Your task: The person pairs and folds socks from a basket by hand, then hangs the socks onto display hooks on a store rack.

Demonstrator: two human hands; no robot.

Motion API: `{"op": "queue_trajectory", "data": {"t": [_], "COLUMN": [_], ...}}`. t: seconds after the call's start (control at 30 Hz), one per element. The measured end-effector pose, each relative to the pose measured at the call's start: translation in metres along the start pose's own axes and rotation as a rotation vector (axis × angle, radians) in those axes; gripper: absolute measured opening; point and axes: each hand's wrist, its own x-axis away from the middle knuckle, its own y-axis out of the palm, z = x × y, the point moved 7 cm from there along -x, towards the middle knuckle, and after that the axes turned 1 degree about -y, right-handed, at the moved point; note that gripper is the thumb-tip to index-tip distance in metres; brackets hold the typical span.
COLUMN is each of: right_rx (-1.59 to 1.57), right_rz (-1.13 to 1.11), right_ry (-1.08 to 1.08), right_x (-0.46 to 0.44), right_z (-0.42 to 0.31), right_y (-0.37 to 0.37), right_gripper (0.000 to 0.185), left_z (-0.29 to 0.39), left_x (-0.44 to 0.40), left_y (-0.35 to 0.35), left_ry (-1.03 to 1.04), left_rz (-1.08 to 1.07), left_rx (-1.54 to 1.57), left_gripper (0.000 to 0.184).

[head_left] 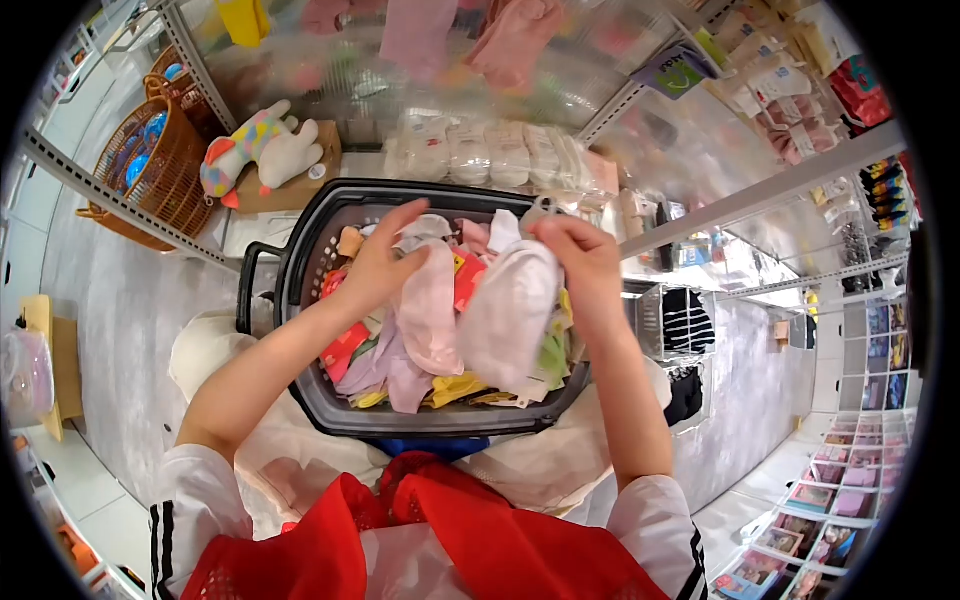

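– Found white cloth point(508, 315) where?
– At frame centre, pinched by upper edge in right hand point(588, 262).
– Expect what handling?
– Probably light, limp; grip upper edge. Noted left hand point(375, 272) spread left of centre, basket point(430, 420) beneath.

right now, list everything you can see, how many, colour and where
plastic basket: one, grey with black rim, before the person
small cloth items: many, mixed colours, in the plastic basket
white cloth item: one, white, over the plastic basket
cardboard box: one, brown, beyond the plastic basket, left
plush: at least one, white and pastel, on the cardboard box
wicker baskets: two, brown, upper left
clear packets: several, whitish, beyond the plastic basket
hanging cloth: several, pink and yellow, top
striped cloth: one, black and white, right
boxed goods: many, mixed colours, lower right
left hand: one, bare, open above the small cloth items
right hand: one, bare, holding the white cloth item
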Motion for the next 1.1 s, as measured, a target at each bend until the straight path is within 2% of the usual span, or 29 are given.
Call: {"op": "queue_trajectory", "data": {"t": [0.1,0.17,0.27,0.33,0.43,0.57,0.67,0.77,0.87,0.97,1.07,1.1], "right_rx": [-0.249,-0.344,-0.378,-0.435,-0.485,-0.48,-0.456,-0.433,-0.402,-0.45,-0.476,-0.473], "right_rz": [-0.081,-0.111,-0.122,-0.14,-0.155,-0.224,-0.298,-0.324,-0.253,-0.144,-0.123,-0.133], "right_ry": [0.129,0.171,0.345,0.337,0.333,0.331,0.299,0.311,0.337,0.344,0.303,0.286], "right_x": [-0.012,-0.018,-0.021,-0.027,-0.033,-0.033,-0.031,-0.02,-0.007,0.0,-0.001,-0.002], "right_z": [0.054,0.077,0.107,0.115,0.115,0.106,0.101,0.093,0.1,0.103,0.095,0.092], "right_y": [0.033,0.053,0.068,0.073,0.074,0.071,0.069,0.067,0.059,0.051,0.048,0.049], "right_gripper": [0.016,0.018,0.018,0.016,0.014,0.013,0.014,0.013,0.012,0.012,0.011,0.012], "left_z": [0.03,0.021,-0.007,-0.017,-0.019,-0.021,-0.018,-0.017,-0.024,-0.021,-0.002,0.007], "left_x": [0.008,0.009,0.009,0.006,0.006,0.011,0.017,0.018,0.013,0.016,0.018,0.019], "left_y": [0.013,0.016,0.014,0.011,0.011,0.021,0.025,0.024,0.013,0.003,0.021,0.026], "left_ry": [0.147,0.024,-0.152,-0.322,-0.466,-0.524,-0.662,-0.657,-0.355,-0.281,-0.167,-0.087], "left_rz": [-0.197,-0.166,-0.106,-0.142,-0.149,-0.203,-0.103,-0.219,0.011,0.144,-0.059,-0.073], "left_rx": [0.233,0.239,0.23,0.252,0.465,0.739,0.845,0.839,0.275,0.239,0.264,0.156], "left_gripper": [0.046,0.04,0.028,0.026,0.024,0.028,0.029,0.022,0.021,0.021,0.031,0.034]}}
